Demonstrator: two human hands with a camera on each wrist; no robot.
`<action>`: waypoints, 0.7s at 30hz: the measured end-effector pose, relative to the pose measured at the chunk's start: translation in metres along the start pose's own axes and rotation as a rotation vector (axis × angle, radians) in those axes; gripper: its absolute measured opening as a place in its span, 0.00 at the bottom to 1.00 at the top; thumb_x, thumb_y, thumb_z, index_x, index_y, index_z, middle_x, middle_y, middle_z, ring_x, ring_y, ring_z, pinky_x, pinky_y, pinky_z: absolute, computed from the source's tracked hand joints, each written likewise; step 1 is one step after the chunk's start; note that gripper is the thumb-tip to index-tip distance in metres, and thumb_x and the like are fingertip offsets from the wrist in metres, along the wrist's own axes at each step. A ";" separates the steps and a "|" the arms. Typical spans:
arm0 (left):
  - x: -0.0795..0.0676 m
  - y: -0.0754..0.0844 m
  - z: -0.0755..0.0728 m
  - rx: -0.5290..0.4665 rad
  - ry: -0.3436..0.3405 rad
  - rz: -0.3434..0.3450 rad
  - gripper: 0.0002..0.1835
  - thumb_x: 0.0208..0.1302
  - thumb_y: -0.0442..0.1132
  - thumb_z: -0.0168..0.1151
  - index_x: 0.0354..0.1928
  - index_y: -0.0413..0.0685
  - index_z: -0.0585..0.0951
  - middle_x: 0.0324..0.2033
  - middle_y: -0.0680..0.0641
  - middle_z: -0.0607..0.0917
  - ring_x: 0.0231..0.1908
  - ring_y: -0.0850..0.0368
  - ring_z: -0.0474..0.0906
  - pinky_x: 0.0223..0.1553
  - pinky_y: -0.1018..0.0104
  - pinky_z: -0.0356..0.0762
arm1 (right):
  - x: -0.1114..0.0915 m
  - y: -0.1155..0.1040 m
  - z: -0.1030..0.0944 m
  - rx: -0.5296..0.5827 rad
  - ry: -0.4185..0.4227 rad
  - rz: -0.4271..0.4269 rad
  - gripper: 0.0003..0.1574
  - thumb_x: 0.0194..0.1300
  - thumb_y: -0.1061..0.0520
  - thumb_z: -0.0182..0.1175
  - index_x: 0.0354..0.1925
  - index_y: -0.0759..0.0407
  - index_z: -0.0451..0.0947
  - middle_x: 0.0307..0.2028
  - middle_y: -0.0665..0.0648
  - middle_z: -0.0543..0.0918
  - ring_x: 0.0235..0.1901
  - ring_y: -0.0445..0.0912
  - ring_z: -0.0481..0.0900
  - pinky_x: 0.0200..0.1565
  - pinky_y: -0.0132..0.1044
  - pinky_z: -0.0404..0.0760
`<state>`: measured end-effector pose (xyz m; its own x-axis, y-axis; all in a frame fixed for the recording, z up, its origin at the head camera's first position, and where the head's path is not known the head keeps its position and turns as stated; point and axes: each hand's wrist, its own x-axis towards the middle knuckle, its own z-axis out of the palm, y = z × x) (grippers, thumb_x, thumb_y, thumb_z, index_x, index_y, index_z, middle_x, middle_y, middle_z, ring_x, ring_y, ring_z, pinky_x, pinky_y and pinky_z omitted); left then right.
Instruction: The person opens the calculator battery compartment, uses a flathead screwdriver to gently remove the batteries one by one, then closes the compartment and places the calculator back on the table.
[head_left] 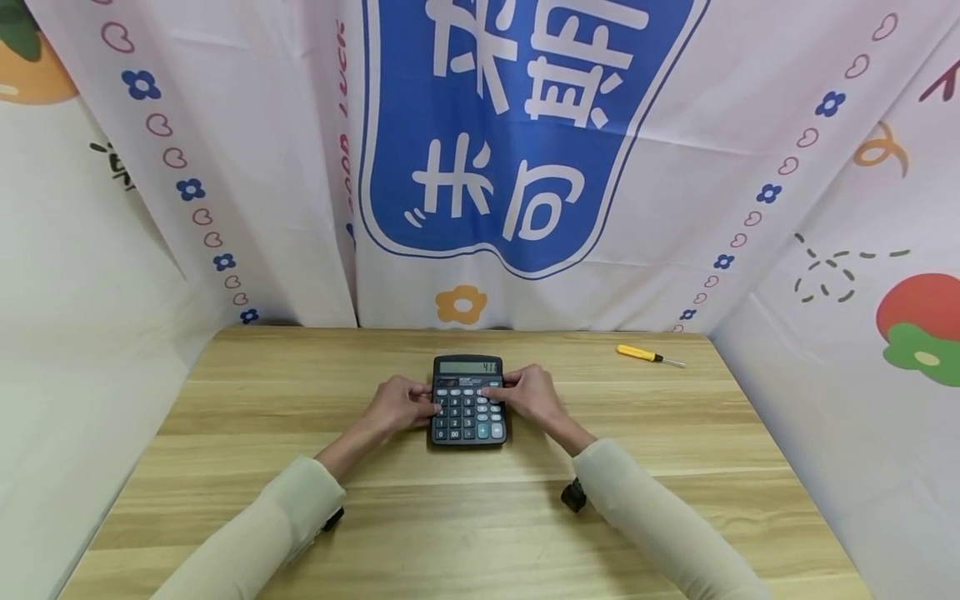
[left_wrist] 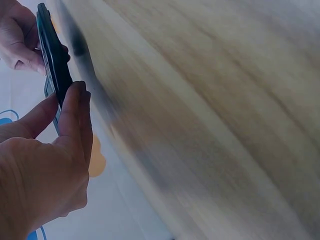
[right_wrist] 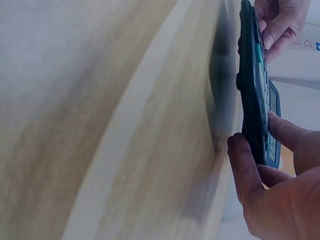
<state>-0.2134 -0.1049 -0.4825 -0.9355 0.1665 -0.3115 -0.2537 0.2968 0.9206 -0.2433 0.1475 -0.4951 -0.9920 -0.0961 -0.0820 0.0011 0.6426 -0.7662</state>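
Over the table point(head_left: 450, 517), left fingers point(left_wrist: 74, 112) and right fingers point(right_wrist: 246, 167) pinch a calculator point(head_left: 468, 381), its keys point(head_left: 454, 412) partly hidden.

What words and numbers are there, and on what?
"未", "来", "可", "期" on the blue sign
"LUCK" on the white cloth; word before it unclear
"0", "00", "1", "2", "3", "5", "6", "8", "+" on the calculator
"41" on its display; last digit unclear
Other calculator print: too small

A flat, pale yellow-brown, wood-grained tabletop point(head_left: 450, 525) has lighter and darker streaks running from left to right. Directly on it, near the far right corner, lies 1 slim yellow-handled, black-collared, metal-shafted screwdriver point(head_left: 648, 356), its shaft pointing right and slightly toward the near edge.
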 end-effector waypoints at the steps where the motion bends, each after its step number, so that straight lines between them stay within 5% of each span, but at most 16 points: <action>1: 0.000 0.000 0.000 0.008 0.001 -0.002 0.27 0.65 0.22 0.69 0.66 0.26 0.76 0.45 0.32 0.88 0.46 0.42 0.91 0.46 0.59 0.90 | 0.000 0.000 0.001 0.001 -0.001 -0.003 0.27 0.58 0.43 0.81 0.46 0.63 0.92 0.33 0.54 0.93 0.27 0.41 0.81 0.31 0.30 0.76; 21: 0.001 -0.007 0.000 0.170 0.006 0.063 0.24 0.66 0.25 0.70 0.64 0.28 0.79 0.36 0.40 0.88 0.35 0.56 0.88 0.41 0.63 0.91 | 0.000 0.003 0.006 -0.036 -0.016 -0.055 0.19 0.62 0.44 0.79 0.34 0.59 0.93 0.24 0.48 0.90 0.22 0.39 0.75 0.27 0.29 0.69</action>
<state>-0.2122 -0.1072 -0.4891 -0.9498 0.1844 -0.2526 -0.1499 0.4405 0.8851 -0.2426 0.1451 -0.5010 -0.9882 -0.1442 -0.0511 -0.0581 0.6629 -0.7464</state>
